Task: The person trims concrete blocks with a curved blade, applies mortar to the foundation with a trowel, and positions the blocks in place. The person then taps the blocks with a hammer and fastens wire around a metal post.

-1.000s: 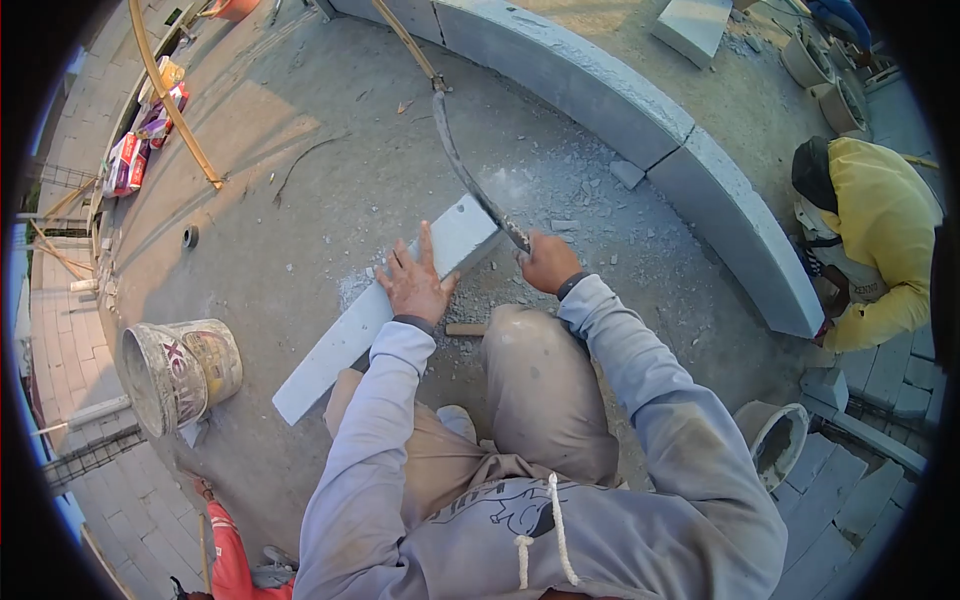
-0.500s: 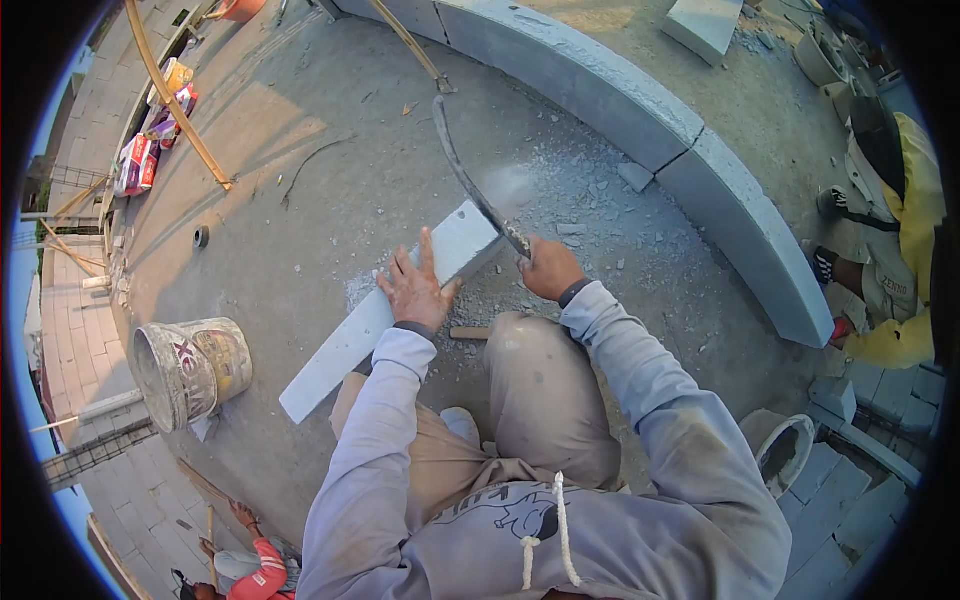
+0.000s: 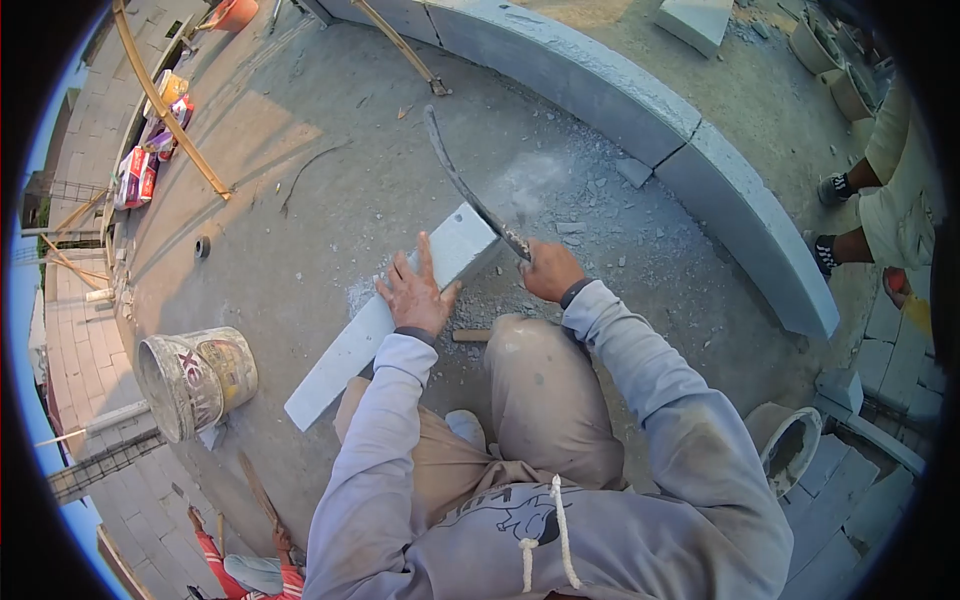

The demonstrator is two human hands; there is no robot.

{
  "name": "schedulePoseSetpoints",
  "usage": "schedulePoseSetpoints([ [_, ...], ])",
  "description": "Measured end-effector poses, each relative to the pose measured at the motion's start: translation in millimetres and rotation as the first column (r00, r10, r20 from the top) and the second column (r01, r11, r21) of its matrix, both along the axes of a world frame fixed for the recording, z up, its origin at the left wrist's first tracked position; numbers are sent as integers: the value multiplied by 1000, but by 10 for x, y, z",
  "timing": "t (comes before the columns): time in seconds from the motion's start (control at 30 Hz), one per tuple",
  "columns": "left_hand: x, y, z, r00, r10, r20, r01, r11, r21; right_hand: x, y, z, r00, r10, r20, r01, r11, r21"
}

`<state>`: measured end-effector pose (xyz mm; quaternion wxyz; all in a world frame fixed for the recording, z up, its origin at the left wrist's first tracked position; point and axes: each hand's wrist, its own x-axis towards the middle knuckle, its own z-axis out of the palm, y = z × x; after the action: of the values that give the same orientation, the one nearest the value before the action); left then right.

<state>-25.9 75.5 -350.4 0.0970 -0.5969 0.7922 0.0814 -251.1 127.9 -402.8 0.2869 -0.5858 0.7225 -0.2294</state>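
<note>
My left hand (image 3: pixel 418 293) lies flat on a long pale block (image 3: pixel 343 360), its fingers spread over the top face. My right hand (image 3: pixel 551 270) is wrapped round the near end of a long, curved, dark blade (image 3: pixel 462 183). The blade lies against the block's far right end, and its free tip points away from me. White dust and chips (image 3: pixel 540 185) cover the floor beyond that end. Close to my knee, a short wooden stick (image 3: pixel 471 336) rests on the floor.
A curved block wall (image 3: pixel 590 80) runs from the top to the right. Two dirty buckets (image 3: pixel 180 385) stand at left, another bucket (image 3: pixel 783 447) at lower right. A co-worker's legs (image 3: pixel 850 187) are at right; another person in red (image 3: pixel 290 580) is at lower left. Wooden poles (image 3: pixel 170 110) lean upper left.
The co-worker at right has gone from bent over to mostly out of view, with legs showing. The blade has shifted slightly along its length. More of the person in red's arms shows.
</note>
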Motion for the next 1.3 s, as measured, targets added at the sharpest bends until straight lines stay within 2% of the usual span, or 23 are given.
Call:
schedulePoseSetpoints([
  [0.07,50,63,24,1000,-11,-8,11,1000,10,-69,35,315,999,23,26,-24,999,32],
  [0.17,-14,1,29,999,4,-44,-3,1000,8,-117,-93,1113,983,-32,181,58,988,-140],
  [0.27,-17,-5,40,1000,-5,-26,5,1000,4,-110,-136,1281,932,-79,352,186,942,-280],
  [0.3,-17,3,41,1000,-2,-18,2,1000,0,-98,-143,1279,911,-83,403,223,923,-314],
  [0.4,1,5,4,1000,-5,-18,5,1000,-9,68,134,-60,1000,-11,-7,11,1000,-2],
  [0.47,2,-22,22,1000,-13,-23,12,1000,-7,12,62,-156,1000,1,5,-1,1000,-7],
  [0.5,3,2,11,1000,-10,-25,10,1000,7,-23,79,-174,1000,13,11,-13,1000,4],
  [0.6,13,-9,-43,1000,-17,6,17,999,-28,-137,-22,585,997,-40,59,45,994,-95],
  [0.7,-20,-3,47,1000,2,-2,-2,1000,25,-172,-168,1213,957,-82,277,153,958,-245],
  [0.8,-3,0,17,1000,-9,-4,9,1000,9,-58,-89,934,915,-117,387,236,931,-278],
  [0.87,27,9,-58,1000,-16,16,16,999,-35,35,134,-25,999,-44,20,44,999,-4],
  [0.97,-41,-108,-87,999,-38,0,38,995,-92,2,151,-330,998,11,-60,-9,999,42],
  [1.0,37,9,-86,999,-37,10,38,997,-68,61,253,-245,1000,-24,-14,24,1000,12],
  [1.07,-18,-49,-73,999,-29,16,30,998,-54,-70,71,272,996,-76,37,79,992,-94],
  [1.17,6,-11,-41,999,-28,19,29,998,-50,-109,-99,906,949,-117,293,202,938,-281],
  [1.27,19,5,-36,1000,-18,-2,18,1000,-23,3,-61,699,914,-132,383,269,904,-331],
  [1.3,8,1,-20,1000,-8,-16,8,1000,-13,60,22,218,968,-128,214,169,967,-190],
])
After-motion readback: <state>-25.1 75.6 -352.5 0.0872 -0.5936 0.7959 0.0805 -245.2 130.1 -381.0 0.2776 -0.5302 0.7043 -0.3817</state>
